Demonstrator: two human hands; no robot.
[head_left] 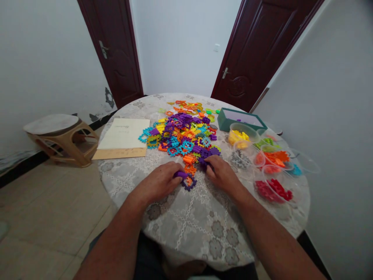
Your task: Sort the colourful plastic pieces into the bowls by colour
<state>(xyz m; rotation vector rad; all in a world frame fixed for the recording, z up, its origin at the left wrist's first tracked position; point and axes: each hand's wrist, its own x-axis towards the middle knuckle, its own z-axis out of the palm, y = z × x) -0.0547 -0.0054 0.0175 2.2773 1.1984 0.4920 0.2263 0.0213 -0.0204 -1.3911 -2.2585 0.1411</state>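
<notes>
A heap of colourful plastic building pieces (186, 134), many with notched edges, covers the middle of the round table. At its near side, my left hand (167, 178) is closed on a purple tube-like building piece (182, 174). A dark purple notched frame piece (189, 187) lies just beside it, with orange pieces (190, 169) behind. My right hand (220, 171) pinches a dark purple notched building piece (204, 160) at the heap's front right edge. The fingertips of both hands are partly hidden.
Clear plastic bowls with yellow (239, 138), orange (275, 158) and red pieces (275, 189) stand at the right. A green box (229, 123) is behind them. Flat cream boards (125, 134) lie left. A patterned cloth (186, 225) covers the table; a stool (62, 136) stands beyond its left edge.
</notes>
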